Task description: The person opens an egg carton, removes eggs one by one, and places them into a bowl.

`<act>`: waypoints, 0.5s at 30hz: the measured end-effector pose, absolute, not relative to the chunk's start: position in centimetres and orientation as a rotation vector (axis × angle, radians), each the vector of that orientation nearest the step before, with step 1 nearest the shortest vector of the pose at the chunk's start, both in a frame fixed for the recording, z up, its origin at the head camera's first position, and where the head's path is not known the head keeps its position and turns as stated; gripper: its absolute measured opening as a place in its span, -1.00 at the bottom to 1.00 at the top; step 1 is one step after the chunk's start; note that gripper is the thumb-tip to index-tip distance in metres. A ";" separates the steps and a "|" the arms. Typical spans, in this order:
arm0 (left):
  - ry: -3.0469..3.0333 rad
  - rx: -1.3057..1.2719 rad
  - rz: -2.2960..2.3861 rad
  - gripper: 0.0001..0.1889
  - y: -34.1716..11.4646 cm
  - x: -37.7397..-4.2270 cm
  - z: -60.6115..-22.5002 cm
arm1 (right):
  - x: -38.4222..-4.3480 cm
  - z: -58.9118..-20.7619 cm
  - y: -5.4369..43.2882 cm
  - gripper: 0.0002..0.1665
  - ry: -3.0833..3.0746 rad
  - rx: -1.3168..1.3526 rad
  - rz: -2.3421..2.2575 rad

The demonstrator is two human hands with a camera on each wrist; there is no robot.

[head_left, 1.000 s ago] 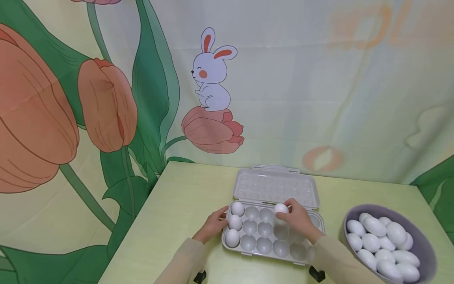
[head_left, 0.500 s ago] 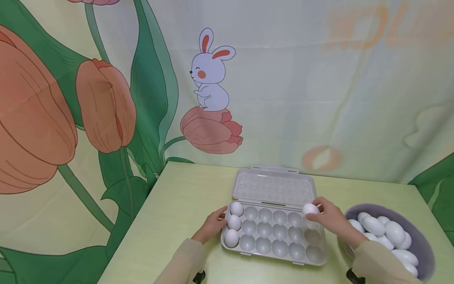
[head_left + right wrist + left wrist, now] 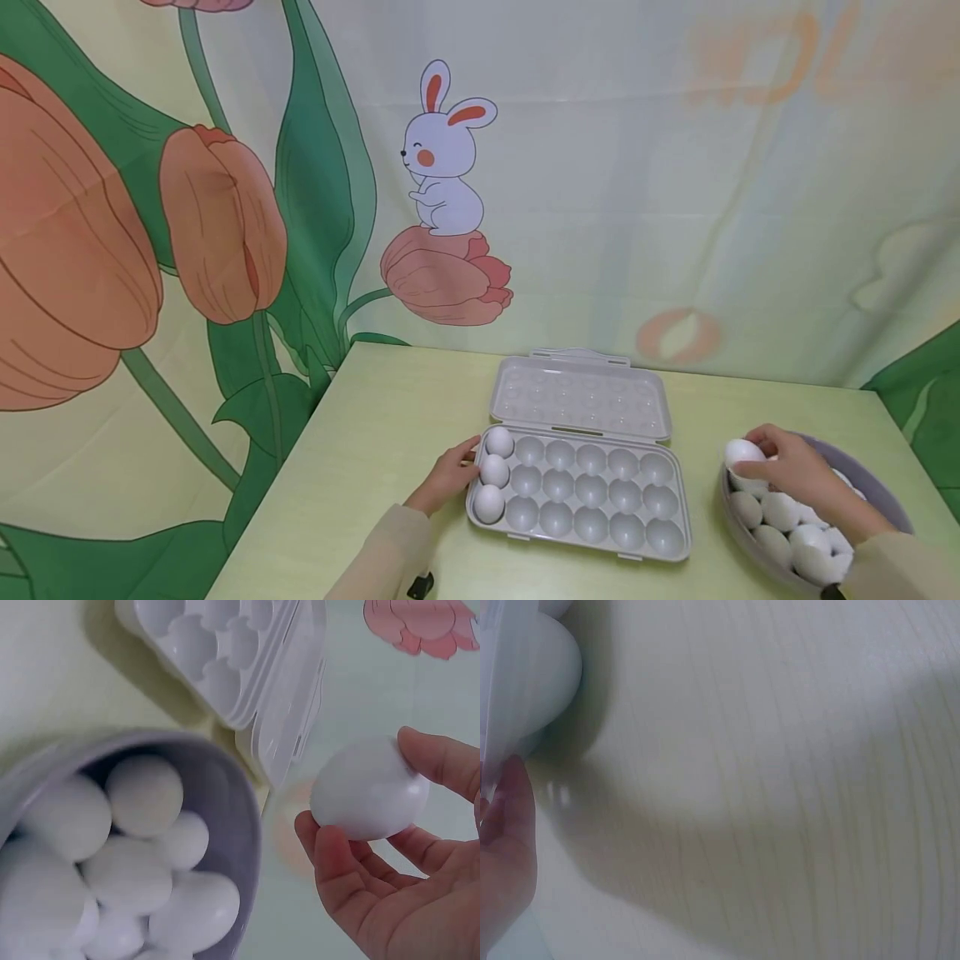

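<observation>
My right hand [image 3: 798, 471] holds a white egg [image 3: 371, 789] between thumb and fingertips, above the left side of the purple-grey bowl [image 3: 873, 487]. More white eggs [image 3: 127, 876] fill that bowl. My left hand [image 3: 447, 477] grips the left edge of a pale grey egg carton [image 3: 577, 543], its fingertips at the rim in the left wrist view. Eggs [image 3: 490, 504] sit in all three cups of the carton's leftmost column; its other cups hold none.
The carton's lid [image 3: 581, 396] lies folded back toward the wall. Behind the pale wood-grain table [image 3: 390, 392] hangs a cloth printed with tulips and a rabbit [image 3: 446, 171]. The bowl stands to the carton's right.
My right hand has carried the egg rightward, from over the carton's back row to above the bowl. The left hand stays at the carton's edge, and the carton has not moved.
</observation>
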State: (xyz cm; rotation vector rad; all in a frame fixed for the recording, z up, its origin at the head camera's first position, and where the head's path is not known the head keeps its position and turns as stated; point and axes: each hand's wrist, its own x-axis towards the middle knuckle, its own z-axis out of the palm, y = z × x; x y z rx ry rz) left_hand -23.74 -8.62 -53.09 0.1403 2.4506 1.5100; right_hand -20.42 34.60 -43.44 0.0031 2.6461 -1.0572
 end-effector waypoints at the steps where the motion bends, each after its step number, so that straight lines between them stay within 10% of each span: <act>1: 2.451 0.140 1.509 -0.46 -8.6 -23.8 -53.2 | -20.3 -43.4 35.1 -0.31 2.636 0.017 -1.057; 15: 2.456 0.141 1.498 -0.42 -9.4 -25.5 -57.2 | -19.5 -45.1 41.0 -0.29 2.721 0.115 -0.773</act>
